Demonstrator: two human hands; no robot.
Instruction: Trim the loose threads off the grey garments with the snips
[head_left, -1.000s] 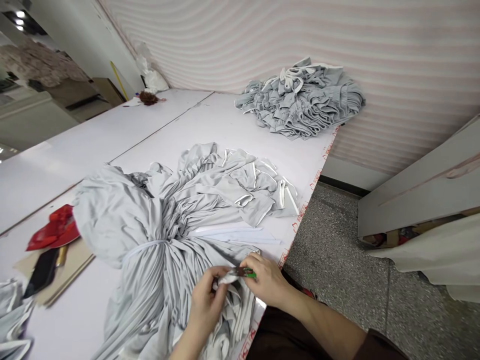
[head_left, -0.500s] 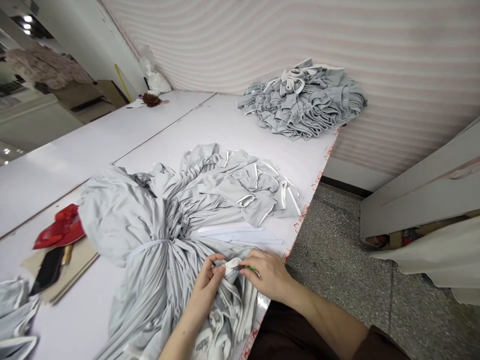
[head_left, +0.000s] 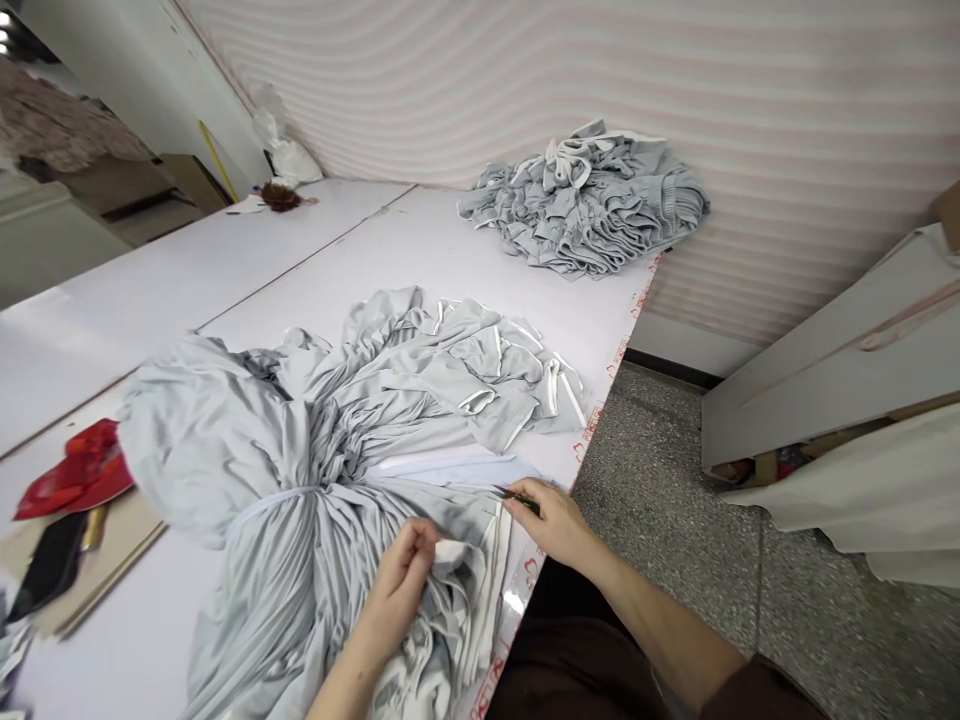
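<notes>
At the lower left edge of the frame, part of a grey cloth (head_left: 11, 650) shows. Just above it a black flat object (head_left: 51, 568) and a wooden handle (head_left: 94, 527) rest on brown board (head_left: 120, 562), with a red crumpled item (head_left: 79, 470) touching the board's upper end. A pinkish heap of fabric (head_left: 64, 120) fills the upper left. Further right, a yellow stick (head_left: 217, 160) leans behind the worktop (head_left: 360, 255), and a brown tangled clump (head_left: 280, 197) lies just beside a white plastic bag (head_left: 294, 162).

From left of centre down to the bottom edge spreads the grey bundle (head_left: 251, 590), cinched round its middle by a pale band (head_left: 270, 503). At lower centre the left hand (head_left: 397, 580) has its fingers closed on a white-trimmed edge of this bundle. Pale strips (head_left: 457, 468) lie just above, between its two fanned-out parts. Right of them, the right hand (head_left: 553, 520) grips small dark snips (head_left: 523, 498) in its fingers, blades pointing left, near the bundle's white edges.

At upper right a second grey pile (head_left: 592, 210) sits at the worktop's far corner. Speckled floor (head_left: 660, 450) follows, then a white panel (head_left: 825, 370) and an off-white cloth (head_left: 870, 500) at the right edge.
</notes>
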